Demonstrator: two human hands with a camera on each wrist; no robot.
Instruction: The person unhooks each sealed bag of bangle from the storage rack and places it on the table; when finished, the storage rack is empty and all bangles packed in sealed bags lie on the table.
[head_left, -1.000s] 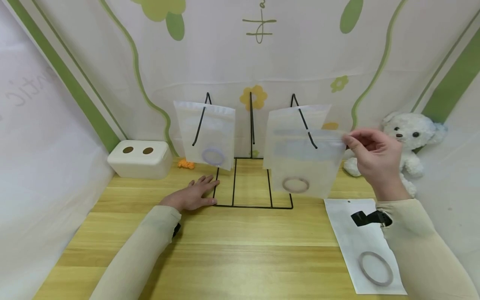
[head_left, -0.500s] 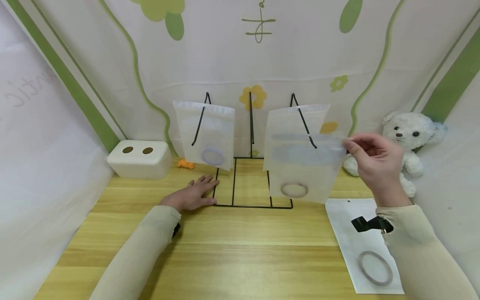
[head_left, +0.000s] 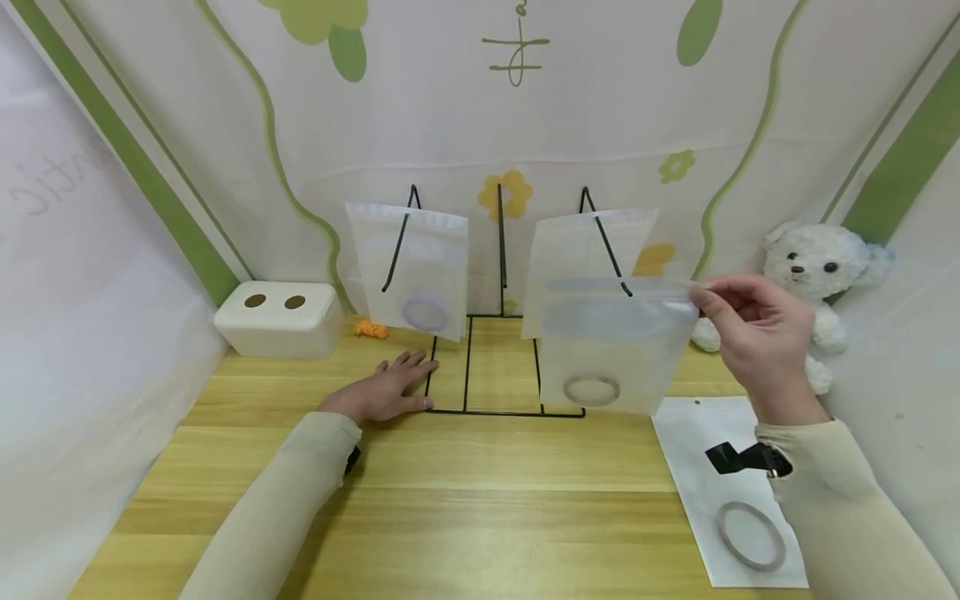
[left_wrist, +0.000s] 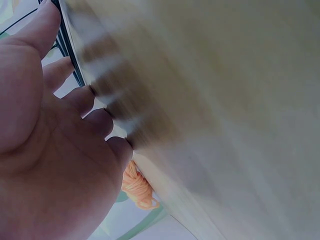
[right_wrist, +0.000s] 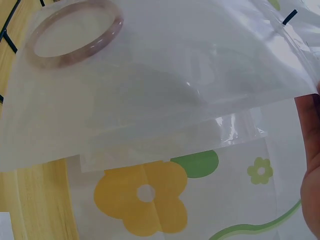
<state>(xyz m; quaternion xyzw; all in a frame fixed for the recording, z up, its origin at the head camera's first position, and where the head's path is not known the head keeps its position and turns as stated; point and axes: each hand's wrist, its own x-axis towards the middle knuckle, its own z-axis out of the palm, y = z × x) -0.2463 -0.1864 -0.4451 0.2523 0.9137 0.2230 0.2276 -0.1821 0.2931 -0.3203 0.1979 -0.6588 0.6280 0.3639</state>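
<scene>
My right hand pinches the upper right corner of a frosted zip bag with a brownish-pink bangle inside. The tip of the right hook of a black wire rack pokes through near the bag's top edge; the right wrist view also shows this hook tip. Behind it, another frosted bag hangs on the same hook. My left hand lies with fingers spread on the table, fingertips and thumb at the rack's base. From the left hook hang bags, the front bag holding a lilac bangle.
A white bag with a greyish bangle lies on the wooden table at the right. Behind my right hand sits a white plush bear. A white box and an orange yarn bundle stand left of the rack.
The bag in my right hand has slid forward and down along the right hook to its tip, away from the bag behind it. My left hand stays where it was.
</scene>
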